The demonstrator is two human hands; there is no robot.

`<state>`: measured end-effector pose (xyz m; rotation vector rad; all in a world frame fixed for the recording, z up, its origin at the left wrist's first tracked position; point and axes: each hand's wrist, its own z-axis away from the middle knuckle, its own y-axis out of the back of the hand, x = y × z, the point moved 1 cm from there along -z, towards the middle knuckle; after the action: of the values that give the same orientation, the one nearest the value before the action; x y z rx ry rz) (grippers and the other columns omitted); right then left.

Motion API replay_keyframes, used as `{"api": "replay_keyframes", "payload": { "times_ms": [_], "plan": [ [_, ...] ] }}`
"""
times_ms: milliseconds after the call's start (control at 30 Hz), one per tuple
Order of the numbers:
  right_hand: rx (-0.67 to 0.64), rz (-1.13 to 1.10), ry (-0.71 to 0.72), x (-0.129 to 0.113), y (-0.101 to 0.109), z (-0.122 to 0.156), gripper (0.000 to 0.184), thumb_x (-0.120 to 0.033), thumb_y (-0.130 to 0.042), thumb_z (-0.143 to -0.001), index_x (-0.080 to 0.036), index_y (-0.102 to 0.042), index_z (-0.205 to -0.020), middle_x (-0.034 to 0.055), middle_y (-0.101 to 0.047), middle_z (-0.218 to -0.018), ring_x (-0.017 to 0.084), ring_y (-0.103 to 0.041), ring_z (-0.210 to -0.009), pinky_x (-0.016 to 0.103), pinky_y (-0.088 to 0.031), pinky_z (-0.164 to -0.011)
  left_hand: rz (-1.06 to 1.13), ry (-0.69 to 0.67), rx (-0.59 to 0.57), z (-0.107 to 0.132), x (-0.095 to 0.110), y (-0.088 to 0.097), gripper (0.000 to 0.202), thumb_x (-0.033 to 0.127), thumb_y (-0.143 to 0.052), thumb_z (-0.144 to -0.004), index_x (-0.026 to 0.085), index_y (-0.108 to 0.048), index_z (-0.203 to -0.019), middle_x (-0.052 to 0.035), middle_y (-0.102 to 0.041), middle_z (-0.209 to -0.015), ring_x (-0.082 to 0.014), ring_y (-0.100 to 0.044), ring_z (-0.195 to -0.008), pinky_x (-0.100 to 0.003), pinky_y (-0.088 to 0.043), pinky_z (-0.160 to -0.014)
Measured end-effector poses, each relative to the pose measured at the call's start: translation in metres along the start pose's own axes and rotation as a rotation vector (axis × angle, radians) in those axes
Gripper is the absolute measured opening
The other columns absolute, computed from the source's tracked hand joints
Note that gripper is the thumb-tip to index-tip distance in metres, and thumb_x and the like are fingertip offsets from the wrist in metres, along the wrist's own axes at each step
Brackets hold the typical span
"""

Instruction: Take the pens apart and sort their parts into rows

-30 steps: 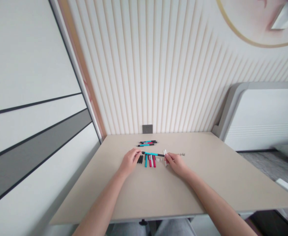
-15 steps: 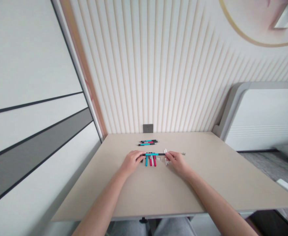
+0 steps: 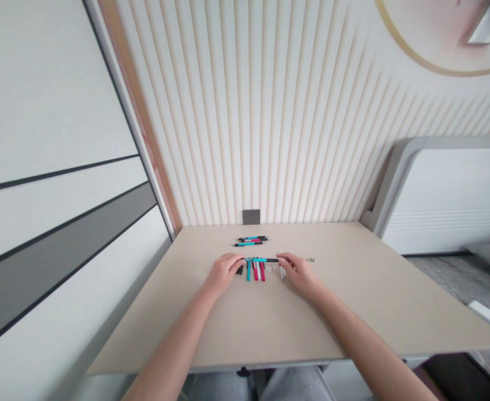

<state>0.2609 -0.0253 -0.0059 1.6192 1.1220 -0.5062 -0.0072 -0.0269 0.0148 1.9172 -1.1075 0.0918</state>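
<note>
A teal-and-black pen (image 3: 261,260) lies level across the middle, held up over a row of parts. My left hand (image 3: 226,272) pinches its teal left end. The fingertips of my right hand (image 3: 298,273) reach its black right end, though the contact is unclear. Beneath the pen lie black caps (image 3: 239,269), a teal barrel (image 3: 249,271), and a red barrel (image 3: 255,272) beside a second red barrel (image 3: 262,272). Small white pieces (image 3: 270,269) sit to the right. Assembled pens (image 3: 250,240) lie farther back.
All of this rests on a beige table (image 3: 353,312) against a ribbed cream wall (image 3: 270,139) with a dark socket plate (image 3: 251,216). Tiny grey parts (image 3: 310,260) lie beyond my right hand. A white panel (image 3: 445,195) stands to the right.
The pen has gone from slightly tilted to level and sits a little farther left. My right hand has drawn slightly back toward the pen's end, and the black caps show more clearly.
</note>
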Motion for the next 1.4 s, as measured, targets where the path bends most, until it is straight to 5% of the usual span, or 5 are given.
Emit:
{"api": "replay_keyframes", "payload": {
  "times_ms": [233, 667, 867, 1033, 1400],
  "plan": [
    [-0.064, 0.071, -0.019, -0.001, 0.003, 0.001, 0.047, -0.047, -0.038, -0.095, -0.018, -0.06, -0.066, -0.0014, -0.056, -0.058, 0.013, -0.048, -0.057, 0.024, -0.035, -0.058, 0.02, 0.012, -0.032, 0.001, 0.0, -0.001, 0.025, 0.034, -0.048, -0.096, 0.02, -0.069, -0.099, -0.0062, -0.071, -0.09, -0.0183, -0.066, -0.084, -0.029, -0.052, -0.078],
    [0.008, -0.025, -0.028, 0.0, 0.004, -0.001, 0.033, -0.042, -0.054, -0.086, -0.019, -0.068, -0.105, 0.0055, -0.069, -0.091, 0.018, -0.057, -0.075, 0.029, -0.044, -0.071, 0.01, -0.01, -0.067, 0.001, -0.007, -0.003, 0.019, 0.029, -0.053, -0.094, 0.02, -0.069, -0.1, -0.0054, -0.072, -0.091, -0.0175, -0.066, -0.082, -0.029, -0.052, -0.078],
    [-0.083, -0.002, -0.046, -0.002, 0.005, 0.001, 0.042, -0.045, -0.041, -0.093, -0.018, -0.067, -0.076, 0.0017, -0.063, -0.068, 0.016, -0.055, -0.065, 0.028, -0.042, -0.065, 0.016, -0.021, -0.014, 0.001, -0.004, -0.001, 0.02, 0.03, -0.054, -0.094, 0.02, -0.07, -0.099, -0.0059, -0.072, -0.091, -0.0179, -0.067, -0.081, -0.029, -0.053, -0.077],
    [-0.009, -0.06, -0.041, -0.002, 0.005, 0.0, 0.026, -0.041, -0.06, -0.082, -0.019, -0.065, -0.094, 0.0016, -0.064, -0.078, 0.016, -0.055, -0.07, 0.027, -0.042, -0.066, 0.017, -0.019, -0.012, 0.0, -0.002, 0.0, 0.023, 0.033, -0.052, -0.094, 0.02, -0.07, -0.099, -0.0065, -0.072, -0.09, -0.0182, -0.067, -0.081, -0.03, -0.053, -0.077],
    [0.104, 0.025, -0.018, 0.007, 0.015, -0.005, 0.034, -0.044, -0.051, -0.088, -0.019, -0.07, -0.102, 0.0065, -0.071, -0.094, 0.018, -0.057, -0.071, 0.032, -0.047, -0.07, 0.017, 0.059, -0.02, 0.001, -0.004, 0.0, 0.024, 0.035, -0.05, -0.095, 0.02, -0.069, -0.1, -0.0053, -0.072, -0.091, -0.0184, -0.067, -0.083, -0.03, -0.053, -0.079]
  ]
}}
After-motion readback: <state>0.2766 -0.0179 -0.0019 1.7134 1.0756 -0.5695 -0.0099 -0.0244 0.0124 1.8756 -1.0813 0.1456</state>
